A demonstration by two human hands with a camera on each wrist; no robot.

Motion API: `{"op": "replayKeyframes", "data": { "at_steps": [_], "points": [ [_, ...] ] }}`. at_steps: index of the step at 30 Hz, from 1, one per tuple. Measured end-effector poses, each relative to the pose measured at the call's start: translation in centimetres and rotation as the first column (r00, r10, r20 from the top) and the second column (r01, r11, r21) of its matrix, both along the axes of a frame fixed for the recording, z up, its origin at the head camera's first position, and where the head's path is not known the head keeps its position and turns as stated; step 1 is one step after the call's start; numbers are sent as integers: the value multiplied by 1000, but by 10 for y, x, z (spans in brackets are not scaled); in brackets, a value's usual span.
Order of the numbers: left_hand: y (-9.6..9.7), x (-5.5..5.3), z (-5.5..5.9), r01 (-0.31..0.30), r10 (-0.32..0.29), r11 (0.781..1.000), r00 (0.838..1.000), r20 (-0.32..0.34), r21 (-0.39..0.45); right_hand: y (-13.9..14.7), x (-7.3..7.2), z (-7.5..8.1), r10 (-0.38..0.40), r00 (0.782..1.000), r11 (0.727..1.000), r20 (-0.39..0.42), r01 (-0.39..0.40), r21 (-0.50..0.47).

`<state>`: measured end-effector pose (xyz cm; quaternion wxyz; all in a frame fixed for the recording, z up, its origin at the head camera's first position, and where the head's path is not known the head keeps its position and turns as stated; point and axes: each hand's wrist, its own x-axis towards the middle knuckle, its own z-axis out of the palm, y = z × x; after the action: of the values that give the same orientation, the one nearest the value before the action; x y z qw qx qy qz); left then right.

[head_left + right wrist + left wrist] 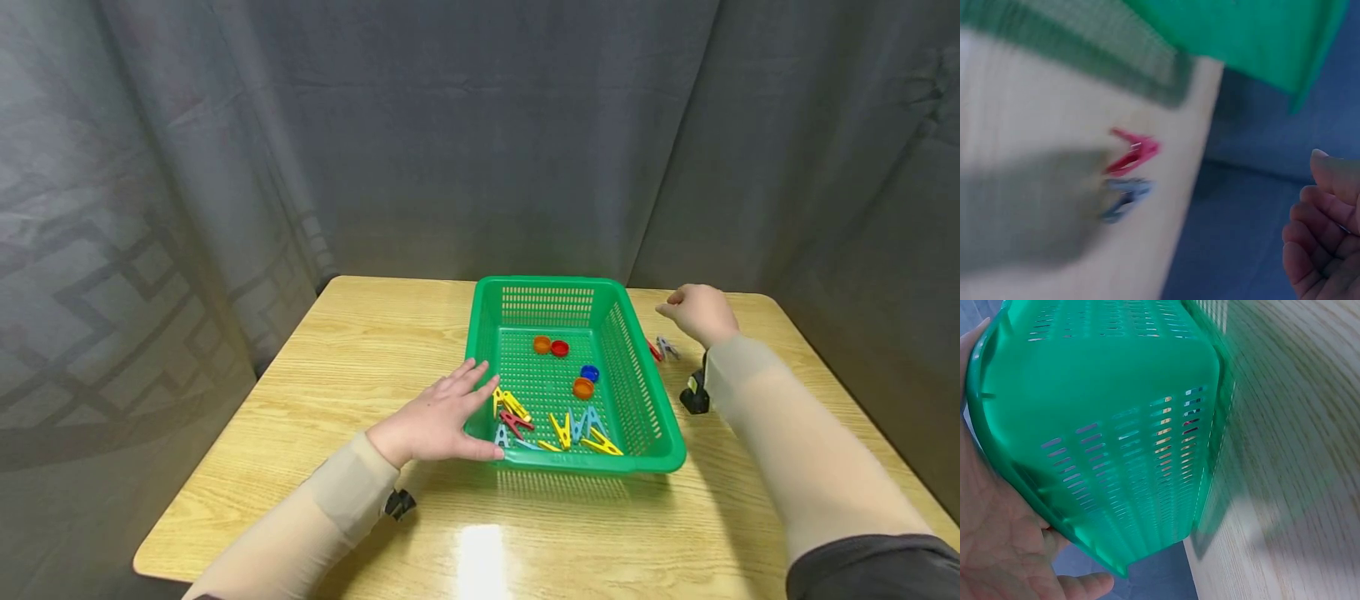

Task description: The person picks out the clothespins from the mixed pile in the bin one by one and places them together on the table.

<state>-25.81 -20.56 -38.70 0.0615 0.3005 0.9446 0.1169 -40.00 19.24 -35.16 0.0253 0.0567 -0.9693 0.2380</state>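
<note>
A green plastic basket [652,462] stands on the table. My left hand [442,417] rests with spread fingers on its near left corner, thumb along the near rim; the left wrist view shows the palm against the outer side of the rim [1032,503]. Over the table to the right of the basket is my right hand [703,312], its fingers loosely curled with nothing in them. Below it lie a red clothespin [1134,152] and a grey-blue clothespin [1125,199], side by side on the table and blurred in the right wrist view.
Inside the basket, several clothespins, among them a yellow one [561,432] and a dark red one [516,422], lie near the front. Farther back are round caps, such as a blue cap [590,372] and an orange cap [583,388]. Grey curtains [480,150] surround the wooden table [360,358].
</note>
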Motion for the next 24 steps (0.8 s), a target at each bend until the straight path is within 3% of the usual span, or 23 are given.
{"op": "replayKeyframes", "data": {
  "at_steps": [6, 12, 19, 24],
  "points": [
    [0, 0, 0, 1, -1, 1000, 1000, -2, 4, -25, 4, 28, 58, 995, 998, -86, -58, 2],
    [0, 0, 0, 5, -5, 1000, 1000, -3, 7, -50, 11, 46, 112, 984, 994, -141, -111, 13],
    [0, 0, 0, 1, -1, 1000, 1000, 6, -1, -85, 18, 49, 231, 950, 973, -210, -226, 50],
    [-1, 0, 0, 0, 0, 1000, 1000, 7, 0, -115, 25, 46, 339, 916, 941, -214, -334, 60]
  ]
}}
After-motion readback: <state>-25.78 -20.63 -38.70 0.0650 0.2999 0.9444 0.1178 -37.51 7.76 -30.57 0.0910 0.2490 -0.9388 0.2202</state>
